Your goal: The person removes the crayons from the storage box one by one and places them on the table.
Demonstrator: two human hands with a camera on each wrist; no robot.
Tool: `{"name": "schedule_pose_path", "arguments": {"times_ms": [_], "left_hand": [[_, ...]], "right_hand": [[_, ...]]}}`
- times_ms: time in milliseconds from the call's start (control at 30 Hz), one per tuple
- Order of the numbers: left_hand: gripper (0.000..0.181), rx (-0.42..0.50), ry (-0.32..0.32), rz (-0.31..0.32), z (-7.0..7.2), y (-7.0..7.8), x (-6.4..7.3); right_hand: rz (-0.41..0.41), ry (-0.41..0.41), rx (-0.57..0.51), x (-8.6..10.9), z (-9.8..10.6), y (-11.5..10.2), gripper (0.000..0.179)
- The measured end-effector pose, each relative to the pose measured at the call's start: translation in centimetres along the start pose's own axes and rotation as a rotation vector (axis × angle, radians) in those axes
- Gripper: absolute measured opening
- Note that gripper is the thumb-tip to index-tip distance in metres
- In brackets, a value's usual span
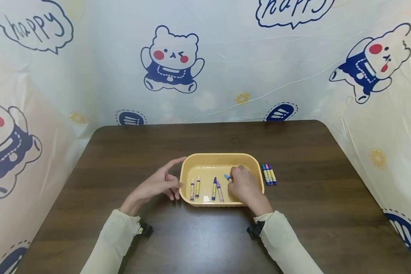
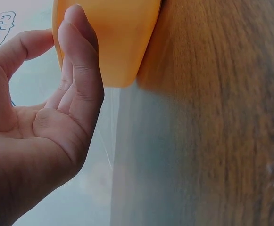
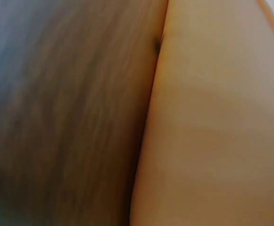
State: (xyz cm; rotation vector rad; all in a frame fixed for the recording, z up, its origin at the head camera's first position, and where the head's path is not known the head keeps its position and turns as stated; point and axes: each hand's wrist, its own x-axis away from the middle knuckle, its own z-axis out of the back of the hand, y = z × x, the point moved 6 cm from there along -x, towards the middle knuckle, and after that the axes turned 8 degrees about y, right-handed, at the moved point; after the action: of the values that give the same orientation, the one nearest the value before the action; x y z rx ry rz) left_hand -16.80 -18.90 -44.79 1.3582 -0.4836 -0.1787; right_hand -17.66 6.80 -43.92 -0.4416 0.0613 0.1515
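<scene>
A yellow tray stands on the table with several crayons in it. My right hand reaches into its right half and grips a blue crayon, whose tip pokes out past the fingers. To the left lie two pale-tipped crayons; nearer the middle, a dark blue crayon leans close to a purple crayon. At the tray's left side my left hand touches the rim, index finger stretched toward the far corner. Its bent fingers overlap the tray's outer wall.
Just outside the tray's right end, a small row of crayons lies side by side on the brown table. A printed curtain with bears surrounds the table. In the right wrist view, the tray's wall fills the right half.
</scene>
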Motion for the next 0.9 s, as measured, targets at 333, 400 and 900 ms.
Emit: {"name": "schedule_pose_path", "arguments": {"times_ms": [333, 400, 900], "left_hand": [[0.087, 0.022, -0.014, 0.007, 0.4, 0.0, 0.0], [0.089, 0.029, -0.016, 0.002, 0.5, 0.0, 0.0], [0.083, 0.002, -0.106, 0.016, -0.1, -0.3, -0.1]], "right_hand": [[-0.035, -0.025, -0.099, -0.9, 0.4, 0.9, 0.008], [-0.036, -0.023, -0.112, -1.0, 0.4, 0.9, 0.008], [-0.020, 0.014, -0.221, -1.0, 1.1, 1.5, 0.005]]}}
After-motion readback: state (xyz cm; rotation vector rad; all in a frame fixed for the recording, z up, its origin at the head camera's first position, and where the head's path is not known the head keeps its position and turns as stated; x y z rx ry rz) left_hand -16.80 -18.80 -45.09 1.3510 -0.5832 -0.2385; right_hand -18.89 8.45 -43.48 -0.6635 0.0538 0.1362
